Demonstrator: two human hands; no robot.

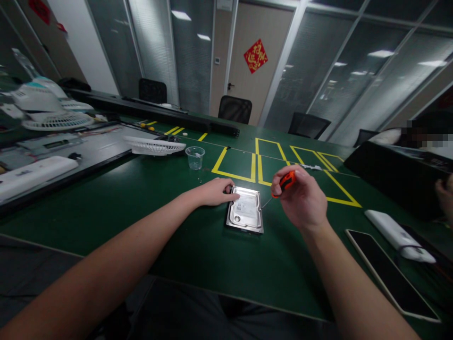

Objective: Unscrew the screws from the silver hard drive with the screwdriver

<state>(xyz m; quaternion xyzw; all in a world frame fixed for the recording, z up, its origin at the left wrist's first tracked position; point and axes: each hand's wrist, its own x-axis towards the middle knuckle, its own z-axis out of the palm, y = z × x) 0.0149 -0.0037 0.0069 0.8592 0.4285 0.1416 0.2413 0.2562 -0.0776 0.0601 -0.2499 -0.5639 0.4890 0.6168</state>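
A silver hard drive (248, 211) lies flat on the green table, with a white label on its cover. My left hand (215, 191) grips its upper left edge, thumb on top and fingers curled at the side. An orange and black screwdriver (287, 181) is held in my right hand (305, 200), which is closed around the handle. The thin shaft slants down to the left, and its tip meets the drive's right edge. Whether a screw sits under the tip is too small to tell.
Beyond the drive stand a clear plastic cup (195, 158) and a white fan grille (155, 145). A phone (391, 274) and a white power strip (399, 235) lie at the right. Yellow tape (233, 175) marks the table. Another person's hand (445, 194) shows at the right edge.
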